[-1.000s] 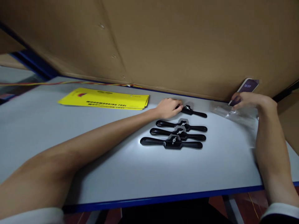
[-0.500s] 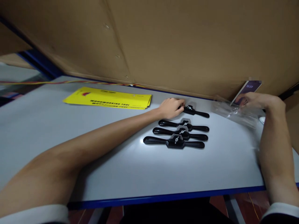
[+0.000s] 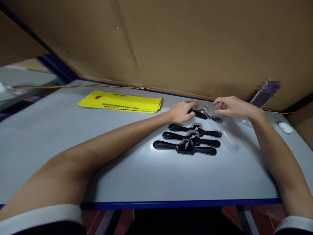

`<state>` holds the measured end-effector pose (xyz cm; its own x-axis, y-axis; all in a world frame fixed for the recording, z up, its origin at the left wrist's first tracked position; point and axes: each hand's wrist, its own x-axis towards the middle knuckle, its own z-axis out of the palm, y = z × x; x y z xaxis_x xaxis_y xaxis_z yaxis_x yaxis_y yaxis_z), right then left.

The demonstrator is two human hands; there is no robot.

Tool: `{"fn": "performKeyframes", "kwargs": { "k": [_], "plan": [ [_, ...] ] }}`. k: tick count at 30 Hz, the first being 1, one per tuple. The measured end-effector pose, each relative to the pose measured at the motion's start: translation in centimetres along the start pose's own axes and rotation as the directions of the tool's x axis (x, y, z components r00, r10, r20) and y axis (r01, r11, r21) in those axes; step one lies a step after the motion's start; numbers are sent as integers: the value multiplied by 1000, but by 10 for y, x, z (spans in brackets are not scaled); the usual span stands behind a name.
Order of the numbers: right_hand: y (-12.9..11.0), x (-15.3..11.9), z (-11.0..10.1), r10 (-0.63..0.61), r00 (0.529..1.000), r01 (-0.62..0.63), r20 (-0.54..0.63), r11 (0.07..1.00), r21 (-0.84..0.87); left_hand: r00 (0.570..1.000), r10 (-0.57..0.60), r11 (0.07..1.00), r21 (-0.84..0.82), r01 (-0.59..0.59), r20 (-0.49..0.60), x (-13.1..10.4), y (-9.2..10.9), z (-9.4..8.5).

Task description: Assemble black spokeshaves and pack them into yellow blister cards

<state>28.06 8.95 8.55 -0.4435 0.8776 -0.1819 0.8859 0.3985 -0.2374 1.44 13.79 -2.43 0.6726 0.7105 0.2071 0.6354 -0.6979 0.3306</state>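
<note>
Several black spokeshaves lie in a loose column on the grey table, among them the nearest spokeshave (image 3: 186, 147). My left hand (image 3: 182, 111) is closed over the left handle of the farthest spokeshave (image 3: 201, 113), hiding that end. A clear plastic bag (image 3: 226, 133) lies slantwise over the right ends of the farther spokeshaves. Its upper part is at the thumb and curled fingers of my right hand (image 3: 226, 107), which appears to grip it. The exact grip is hard to see.
Yellow printed cards (image 3: 119, 101) are stacked at the back left. A white computer mouse (image 3: 285, 127) and a phone (image 3: 261, 98) are at the right. Behind the table (image 3: 171, 182) rises a cardboard wall (image 3: 171, 49), with a red and yellow cord (image 3: 97, 86) along its foot.
My right hand has moved left from beside the phone, bringing the plastic bag over the spokeshaves' right ends. My left hand stays at the farthest spokeshave. The view has shifted slightly.
</note>
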Motion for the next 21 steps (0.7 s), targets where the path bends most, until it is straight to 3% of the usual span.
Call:
{"fn": "performKeyframes", "kwargs": {
  "k": [9, 17, 21],
  "plan": [
    [9, -17, -6, 124, 989, -119, 82, 991, -57, 994, 102, 994, -32, -103, -31, 2, -1, 3],
    [-4, -18, 4, 49, 977, -38, 207, 998, -57, 998, 15, 999, 39, -13, -66, 0, 5, 0],
    [-7, -18, -1, 50, 983, -36, 175, 996, -79, 991, 81, 997, -1, -81, -106, 0, 3, 0]
  ]
}}
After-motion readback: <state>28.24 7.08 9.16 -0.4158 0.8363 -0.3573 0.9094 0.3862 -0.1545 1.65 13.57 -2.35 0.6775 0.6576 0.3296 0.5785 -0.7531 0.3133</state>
